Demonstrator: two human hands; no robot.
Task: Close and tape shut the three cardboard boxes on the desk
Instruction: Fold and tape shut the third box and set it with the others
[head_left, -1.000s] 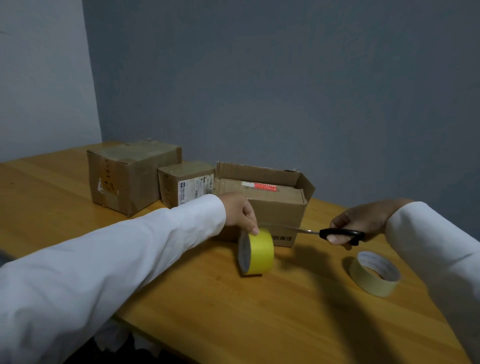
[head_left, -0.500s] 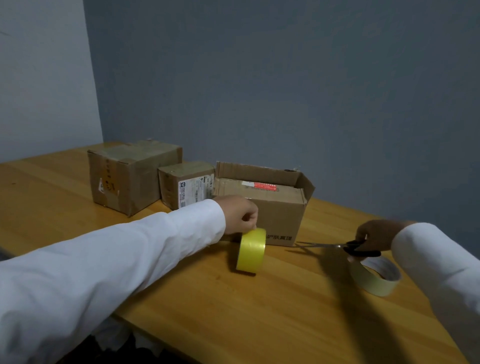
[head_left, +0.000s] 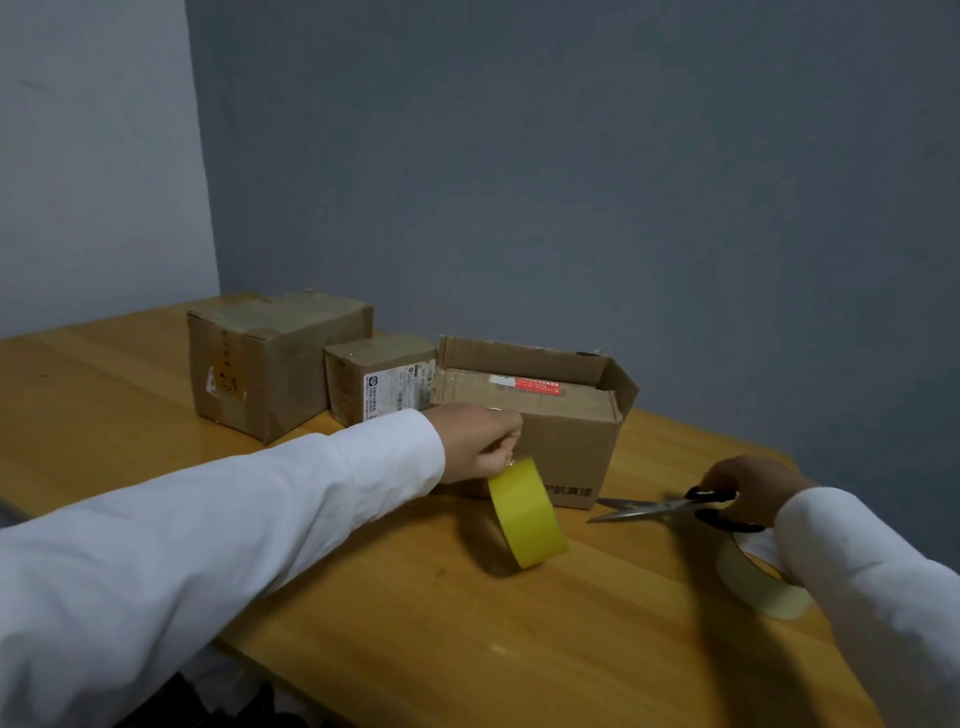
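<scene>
- Head view: a wooden worktop (head_left: 363, 613) stands against a grey wall, with three cardboard boxes in a row at its far side.
- The large box (head_left: 270, 364) on the left and the small box (head_left: 382, 382) beside it have their tops flat; the open box (head_left: 550, 415) on the right has its back and right flaps standing up.
- A pale tape roll (head_left: 753, 587) lies flat near the right edge, partly hidden by the right sleeve.
- The left hand (head_left: 478, 441) pinches the top of a yellow tape roll (head_left: 527, 514), which stands tilted on edge just in front of the open box.
- The right hand (head_left: 748, 488) grips the black handles of scissors (head_left: 660, 509), blades parted, lying low over the worktop and pointing towards the yellow roll.
</scene>
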